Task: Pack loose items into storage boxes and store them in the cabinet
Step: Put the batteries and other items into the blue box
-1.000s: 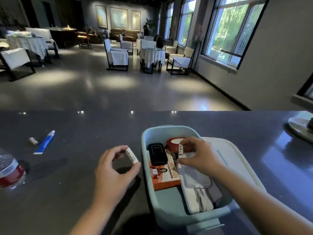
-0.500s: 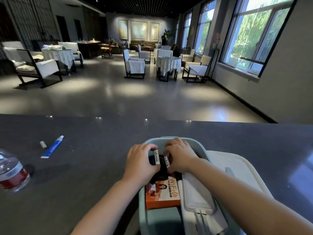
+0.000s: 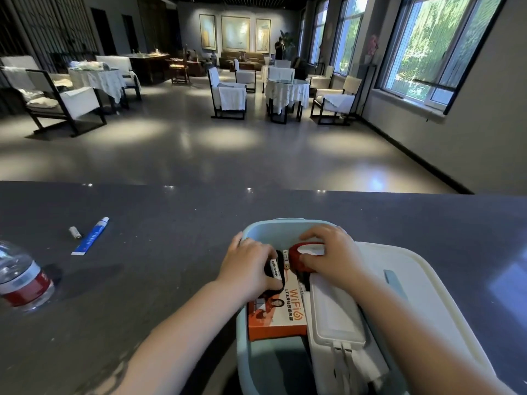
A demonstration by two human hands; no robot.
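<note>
Head view: both your hands are down inside the pale blue storage box (image 3: 256, 363) on the dark counter (image 3: 171, 252), working its far end. Your left hand (image 3: 251, 269) has its fingers curled round a small white battery (image 3: 275, 268), pinching it upright over a black device that is mostly hidden underneath. Likely you are slotting it into the gap, since the orange WiFi carton (image 3: 278, 315) and the white case (image 3: 333, 315) already fill the near floor. Your right hand (image 3: 330, 255) cups the red tape roll (image 3: 299, 256), fingers bent over its top, seemingly nudging it aside to make room; a second small battery (image 3: 286, 259) stands just beside it. The white lid (image 3: 422, 303) lies off to the right, so the box is open for more. Loose on the counter, well apart: blue tube (image 3: 90, 236), a small cell (image 3: 74, 232), a water bottle (image 3: 21, 277).
</note>
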